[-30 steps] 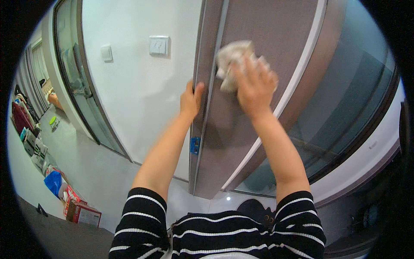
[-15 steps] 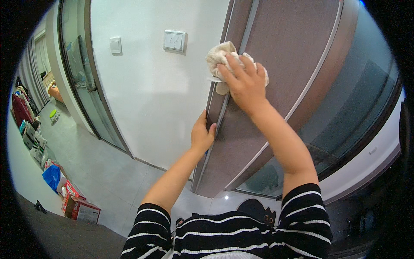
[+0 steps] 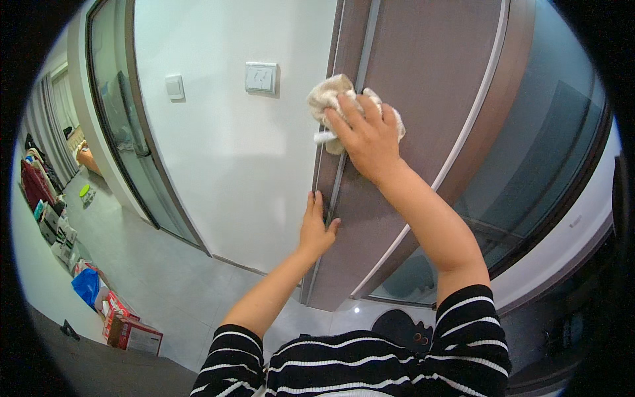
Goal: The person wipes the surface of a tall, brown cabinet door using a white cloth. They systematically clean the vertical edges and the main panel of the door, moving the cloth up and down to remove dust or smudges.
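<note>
A crumpled cream cloth [image 3: 331, 92] lies bunched under my right hand [image 3: 367, 135], which presses it with spread fingers against the brown door frame [image 3: 350, 40]. The cloth spans the metal strip and reaches onto the panel beside it; a small white flap of it sticks out toward the wall. Lower down, my left hand [image 3: 316, 228] rests on the frame's edge. Its fingers point up and its thumb stands apart, with nothing held.
On the white wall [image 3: 218, 132] are a wide switch plate [image 3: 261, 78] and a smaller switch [image 3: 174, 87]. Glass doors [image 3: 536, 152] flank both sides. Red boxes [image 3: 135, 334] and a blue bag [image 3: 86, 286] sit at lower left. A dark mat [image 3: 397, 331] lies near my body.
My right hand and the cloth have shifted slightly down along the frame. My left hand sits lower, its fingers now straighter. The whole view has tilted a little.
</note>
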`<state>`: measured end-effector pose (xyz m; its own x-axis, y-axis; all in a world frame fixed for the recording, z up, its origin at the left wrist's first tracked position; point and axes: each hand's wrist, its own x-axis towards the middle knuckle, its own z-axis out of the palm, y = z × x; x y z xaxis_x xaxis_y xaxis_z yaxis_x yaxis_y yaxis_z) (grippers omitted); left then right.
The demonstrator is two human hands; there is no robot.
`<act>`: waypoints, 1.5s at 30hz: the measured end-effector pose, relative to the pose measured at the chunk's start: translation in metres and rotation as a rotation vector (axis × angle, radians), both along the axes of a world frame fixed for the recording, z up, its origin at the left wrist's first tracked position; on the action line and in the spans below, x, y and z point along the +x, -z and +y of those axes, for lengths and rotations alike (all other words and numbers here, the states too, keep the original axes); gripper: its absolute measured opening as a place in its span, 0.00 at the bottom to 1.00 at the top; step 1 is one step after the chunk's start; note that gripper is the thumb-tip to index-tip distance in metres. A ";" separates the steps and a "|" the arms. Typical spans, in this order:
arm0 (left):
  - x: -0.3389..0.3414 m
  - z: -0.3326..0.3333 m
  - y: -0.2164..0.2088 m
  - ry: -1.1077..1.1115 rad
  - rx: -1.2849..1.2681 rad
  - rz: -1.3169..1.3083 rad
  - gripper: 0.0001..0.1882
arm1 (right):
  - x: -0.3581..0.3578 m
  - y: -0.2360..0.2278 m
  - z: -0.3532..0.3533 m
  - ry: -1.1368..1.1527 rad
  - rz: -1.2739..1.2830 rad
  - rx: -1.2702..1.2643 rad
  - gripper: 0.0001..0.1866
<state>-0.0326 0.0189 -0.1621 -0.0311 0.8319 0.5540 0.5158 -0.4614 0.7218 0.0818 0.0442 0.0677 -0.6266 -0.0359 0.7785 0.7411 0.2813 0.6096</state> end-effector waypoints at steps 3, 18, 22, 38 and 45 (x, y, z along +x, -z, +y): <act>0.017 -0.013 -0.015 0.008 0.001 0.070 0.49 | 0.008 0.024 0.000 0.012 -0.089 -0.052 0.17; 0.043 -0.022 -0.005 -0.006 -0.014 0.184 0.52 | 0.040 0.025 -0.001 -0.047 -0.113 -0.026 0.17; 0.040 -0.017 0.000 0.057 -0.116 0.219 0.52 | 0.058 0.110 -0.006 -0.149 -0.426 -0.235 0.15; 0.035 -0.024 -0.002 0.101 -0.243 0.291 0.52 | 0.086 0.147 -0.005 -0.164 -0.484 -0.193 0.19; 0.021 -0.044 0.013 0.044 -0.062 0.272 0.51 | 0.129 0.080 -0.023 -0.071 -0.182 -0.102 0.16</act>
<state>-0.0113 -0.0256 -0.1752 0.1488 0.8616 0.4852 0.6752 -0.4471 0.5868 0.2108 0.0214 -0.0122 -0.7558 -0.0120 0.6547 0.5976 0.3961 0.6971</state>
